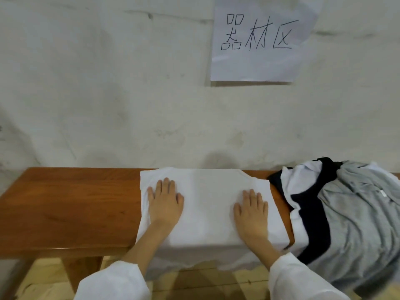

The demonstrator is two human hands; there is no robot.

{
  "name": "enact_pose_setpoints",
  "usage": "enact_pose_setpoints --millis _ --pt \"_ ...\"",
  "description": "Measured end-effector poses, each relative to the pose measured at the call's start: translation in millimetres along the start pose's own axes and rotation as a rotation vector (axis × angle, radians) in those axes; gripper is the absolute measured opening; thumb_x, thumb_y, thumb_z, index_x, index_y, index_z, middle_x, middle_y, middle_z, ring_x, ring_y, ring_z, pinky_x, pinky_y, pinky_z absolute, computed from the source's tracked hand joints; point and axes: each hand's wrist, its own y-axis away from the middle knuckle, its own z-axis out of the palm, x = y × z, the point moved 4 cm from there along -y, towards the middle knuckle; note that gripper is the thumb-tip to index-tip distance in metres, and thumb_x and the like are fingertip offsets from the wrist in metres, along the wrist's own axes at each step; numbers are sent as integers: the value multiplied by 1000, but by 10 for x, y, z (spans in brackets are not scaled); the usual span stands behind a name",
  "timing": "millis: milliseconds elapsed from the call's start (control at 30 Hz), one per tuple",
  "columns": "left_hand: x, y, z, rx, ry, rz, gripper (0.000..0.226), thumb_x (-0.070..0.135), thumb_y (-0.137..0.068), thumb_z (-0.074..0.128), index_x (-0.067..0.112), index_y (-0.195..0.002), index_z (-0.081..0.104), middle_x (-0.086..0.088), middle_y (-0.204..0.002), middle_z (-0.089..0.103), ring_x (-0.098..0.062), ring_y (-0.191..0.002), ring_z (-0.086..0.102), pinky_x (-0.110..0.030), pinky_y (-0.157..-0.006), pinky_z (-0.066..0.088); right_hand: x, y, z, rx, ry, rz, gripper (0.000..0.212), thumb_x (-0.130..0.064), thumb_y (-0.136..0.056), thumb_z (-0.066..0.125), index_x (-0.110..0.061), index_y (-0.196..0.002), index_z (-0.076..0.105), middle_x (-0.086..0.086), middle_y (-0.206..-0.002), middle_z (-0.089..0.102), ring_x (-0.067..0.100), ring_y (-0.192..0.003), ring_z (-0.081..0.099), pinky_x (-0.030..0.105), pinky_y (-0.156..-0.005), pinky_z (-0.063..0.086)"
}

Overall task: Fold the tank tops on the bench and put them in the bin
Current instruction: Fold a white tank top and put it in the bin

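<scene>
A white tank top point(207, 198) lies spread flat across the brown wooden bench point(69, 204), its lower part hanging over the front edge. My left hand point(165, 201) presses flat on its left side with fingers straight. My right hand point(251, 213) presses flat on its right side the same way. To the right, a heap of tank tops point(346, 213) in grey, white and black covers the bench's right end and drapes over the front. No bin is in view.
A rough white wall point(129, 94) stands directly behind the bench, with a paper sign point(259, 40) bearing handwritten characters taped to it. A wooden floor point(194, 282) shows below the bench. The bench's left half is bare wood.
</scene>
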Motion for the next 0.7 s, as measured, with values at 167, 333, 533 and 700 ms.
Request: enact_pose_setpoints --millis 167,333,533,700 --pt "-85 244 14 -66 -60 39 92 46 -71 -25 16 -153 4 -1 -161 -1 -21 -148 -4 -44 -118 -4 29 239 39 -85 84 -40 60 -43 -101 15 -17 -153 -1 5 -161 -5 25 -148 -7 43 -120 -5" --pt "-118 525 -14 -114 -30 -46 69 47 -91 -8 16 -153 2 -1 -161 -4 -22 -148 -6 -49 -115 -8 70 224 19 -188 112 -84 63 -48 -100 11 -18 -152 -11 6 -159 -16 25 -146 -15 43 -119 -8" --pt "-283 752 -94 -63 -54 -133 61 45 -101 11 13 -153 4 -7 -160 -1 -25 -148 -4 -41 -116 -6 82 256 15 -224 120 -101 65 -51 -99 9 -18 -151 -13 7 -158 -18 27 -146 -16 43 -118 -9" --pt "-350 606 -157 -16 23 -62 53 39 -101 31 16 -148 26 -10 -158 18 -28 -146 13 -39 -118 7 113 221 27 -232 124 -121 68 -55 -98 6 -18 -151 -15 7 -158 -20 27 -146 -17 43 -118 -10"
